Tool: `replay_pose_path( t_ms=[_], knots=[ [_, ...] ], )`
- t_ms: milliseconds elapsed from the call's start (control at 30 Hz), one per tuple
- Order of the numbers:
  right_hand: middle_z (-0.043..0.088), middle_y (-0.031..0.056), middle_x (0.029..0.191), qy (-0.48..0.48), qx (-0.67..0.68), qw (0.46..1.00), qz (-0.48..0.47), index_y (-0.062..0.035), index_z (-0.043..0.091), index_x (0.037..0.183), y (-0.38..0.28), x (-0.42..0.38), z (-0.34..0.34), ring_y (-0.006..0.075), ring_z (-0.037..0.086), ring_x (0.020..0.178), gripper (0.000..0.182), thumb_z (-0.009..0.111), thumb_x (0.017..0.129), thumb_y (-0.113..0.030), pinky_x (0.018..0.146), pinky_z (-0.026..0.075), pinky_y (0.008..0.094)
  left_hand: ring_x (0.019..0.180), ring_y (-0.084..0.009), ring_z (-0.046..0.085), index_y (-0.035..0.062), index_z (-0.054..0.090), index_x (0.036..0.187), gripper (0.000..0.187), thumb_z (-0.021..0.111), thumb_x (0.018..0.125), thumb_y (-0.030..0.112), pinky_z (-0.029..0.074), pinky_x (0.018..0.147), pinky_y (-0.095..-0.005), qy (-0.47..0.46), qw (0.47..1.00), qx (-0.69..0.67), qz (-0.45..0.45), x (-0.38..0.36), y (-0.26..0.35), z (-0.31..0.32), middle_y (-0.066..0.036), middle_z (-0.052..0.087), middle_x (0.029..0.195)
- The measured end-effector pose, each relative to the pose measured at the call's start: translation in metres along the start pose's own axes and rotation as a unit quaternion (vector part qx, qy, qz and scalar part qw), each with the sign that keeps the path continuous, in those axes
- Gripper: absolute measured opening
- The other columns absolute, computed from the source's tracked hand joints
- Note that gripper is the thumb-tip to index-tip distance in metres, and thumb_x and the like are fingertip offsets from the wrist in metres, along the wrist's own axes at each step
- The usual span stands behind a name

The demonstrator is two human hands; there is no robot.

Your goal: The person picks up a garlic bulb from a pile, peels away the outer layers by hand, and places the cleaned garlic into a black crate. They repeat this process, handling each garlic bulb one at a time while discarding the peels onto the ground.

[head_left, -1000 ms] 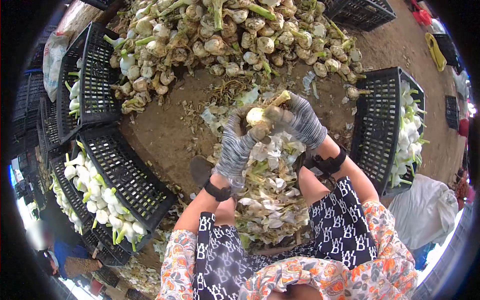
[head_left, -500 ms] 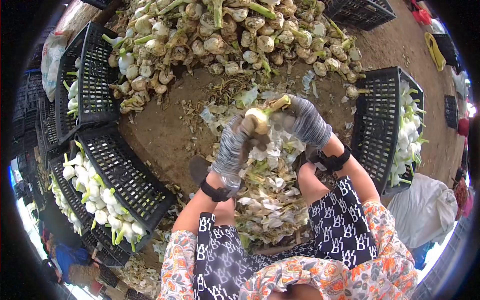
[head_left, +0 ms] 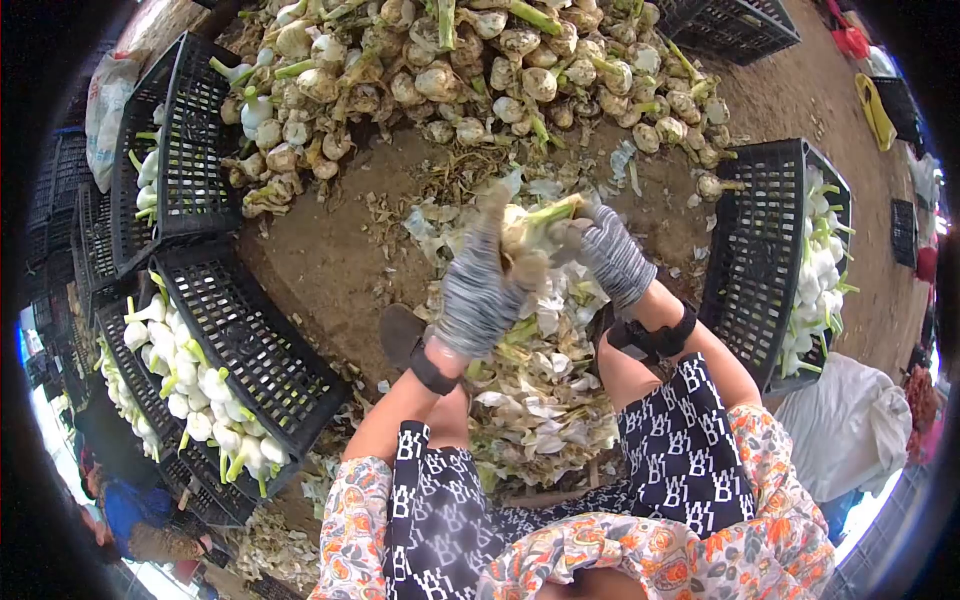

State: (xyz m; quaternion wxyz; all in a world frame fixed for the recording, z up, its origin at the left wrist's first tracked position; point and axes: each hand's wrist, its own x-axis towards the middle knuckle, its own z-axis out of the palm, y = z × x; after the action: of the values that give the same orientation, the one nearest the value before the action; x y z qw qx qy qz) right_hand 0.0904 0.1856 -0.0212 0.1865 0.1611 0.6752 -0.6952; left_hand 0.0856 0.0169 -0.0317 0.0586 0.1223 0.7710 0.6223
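Both my hands wear grey striped knit gloves with dirty fingers. In front of my knees they meet at one garlic bulb point(head_left: 514, 238), its thick green-yellow stem point(head_left: 552, 212) pointing up to the right. My right hand point(head_left: 612, 256) is closed on the stem side. Around the bulb's left side is my left hand point(head_left: 478, 290), its upper fingers raised and its thumb under the bulb; motion blurs these fingertips. Loose papery skin hangs by the bulb. Below lies a heap of peeled garlic skins point(head_left: 545, 410) between my legs.
A large pile of unpeeled garlic point(head_left: 440, 80) lies ahead. Black crates with white garlic stand at the left point(head_left: 200, 150), lower left point(head_left: 250, 340) and right point(head_left: 755, 260). A white sack point(head_left: 845, 425) is at the right. Another person point(head_left: 140, 515) is at the lower left.
My left hand has turned, with its fingers now raised and its thumb lower across the bulb. My right hand has moved slightly left and down, still at the stem.
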Motion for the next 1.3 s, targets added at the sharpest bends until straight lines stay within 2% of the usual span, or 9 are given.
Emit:
replay_pose_path(
  t_ms=[133,267,433,533,600,700,767,833,1300],
  knots=[
    [0.059,0.0040,0.079,-0.017,-0.007,0.995,-0.101,0.0022,0.055,0.099,0.021,0.001,0.009,0.0092,0.051,0.072,0.021,0.052,0.082,-0.010,0.062,0.043,0.0249,0.087,-0.0166,0.054,0.0067,0.043,0.122,0.048,0.053,0.087,0.038,0.045,0.074,-0.0257,0.012,0.987,-0.079,-0.141,-0.003,-0.016,0.009,-0.009,0.055,0.100],
    [0.057,0.0113,0.096,-0.120,0.062,0.981,-0.142,0.0044,0.049,0.106,0.022,0.000,0.004,0.0178,0.057,0.086,0.029,0.052,0.082,-0.011,0.072,0.051,0.0331,0.076,-0.0166,0.060,0.0038,0.047,0.114,0.045,0.048,0.088,0.041,0.051,0.064,-0.0246,0.018,0.735,-0.567,-0.371,0.015,0.000,0.002,-0.013,0.058,0.099],
    [0.057,0.0158,0.102,-0.133,0.031,0.969,-0.205,0.0049,0.048,0.108,0.011,-0.005,0.003,0.0227,0.060,0.086,0.030,0.051,0.082,-0.010,0.075,0.053,0.0341,0.028,-0.0102,0.039,0.0031,0.051,0.107,0.054,0.046,0.085,0.052,0.032,0.026,-0.0215,-0.140,0.581,-0.683,-0.420,0.010,-0.018,-0.013,-0.008,0.058,0.059],
    [0.058,0.0174,0.102,-0.098,-0.053,0.976,-0.189,0.0048,0.050,0.107,0.005,-0.007,0.001,0.0227,0.060,0.085,0.027,0.048,0.083,-0.007,0.076,0.052,0.0309,0.029,-0.0101,0.038,0.0048,0.051,0.108,0.054,0.047,0.084,0.053,0.031,0.027,-0.0216,-0.120,0.635,-0.639,-0.417,0.011,-0.011,-0.013,-0.008,0.056,0.059],
    [0.058,0.0155,0.096,-0.097,0.445,0.889,0.048,0.0052,0.050,0.106,0.015,0.002,-0.006,0.0200,0.059,0.082,0.025,0.046,0.084,-0.007,0.076,0.051,0.0293,0.029,-0.0098,0.036,0.0066,0.051,0.109,0.053,0.047,0.084,0.053,0.030,0.027,-0.0217,-0.119,0.635,-0.646,-0.408,0.009,0.002,-0.012,-0.007,0.053,0.059],
    [0.057,0.0131,0.090,-0.090,0.665,0.733,0.113,0.0054,0.050,0.105,0.009,0.018,-0.033,0.0186,0.059,0.080,0.024,0.046,0.083,-0.003,0.069,0.054,0.0263,0.031,-0.0092,0.034,0.0094,0.050,0.110,0.055,0.047,0.082,0.057,0.029,0.028,-0.0215,-0.096,0.701,-0.595,-0.382,0.011,0.007,-0.009,-0.006,0.051,0.059],
    [0.057,0.0105,0.093,0.003,0.344,0.937,0.061,0.0011,0.050,0.111,0.004,0.010,-0.034,0.0153,0.058,0.080,0.030,0.051,0.082,-0.003,0.064,0.054,0.0242,0.033,-0.0084,0.035,0.0122,0.049,0.110,0.062,0.045,0.078,0.065,0.029,0.031,-0.0210,-0.093,0.738,-0.545,-0.387,0.008,0.007,-0.011,-0.004,0.050,0.060],
    [0.057,0.0049,0.094,-0.021,-0.037,0.998,-0.053,-0.0022,0.049,0.117,0.013,0.008,-0.030,0.0092,0.055,0.080,0.035,0.055,0.082,-0.005,0.064,0.049,0.0218,0.034,-0.0081,0.036,0.0116,0.050,0.109,0.065,0.043,0.077,0.067,0.030,0.032,-0.0208,-0.097,0.785,-0.483,-0.376,0.007,0.001,-0.010,-0.004,0.052,0.062],
    [0.060,0.0057,0.090,-0.109,0.032,0.993,0.024,-0.0013,0.055,0.105,-0.015,0.000,-0.010,0.0096,0.056,0.082,0.035,0.065,0.080,-0.023,0.073,0.047,0.0241,0.052,-0.0058,0.046,0.0072,0.054,0.105,0.051,0.038,0.089,0.053,0.035,0.045,-0.0203,-0.019,0.913,-0.281,-0.295,-0.003,-0.016,0.013,0.002,0.055,0.069]
  ],
)
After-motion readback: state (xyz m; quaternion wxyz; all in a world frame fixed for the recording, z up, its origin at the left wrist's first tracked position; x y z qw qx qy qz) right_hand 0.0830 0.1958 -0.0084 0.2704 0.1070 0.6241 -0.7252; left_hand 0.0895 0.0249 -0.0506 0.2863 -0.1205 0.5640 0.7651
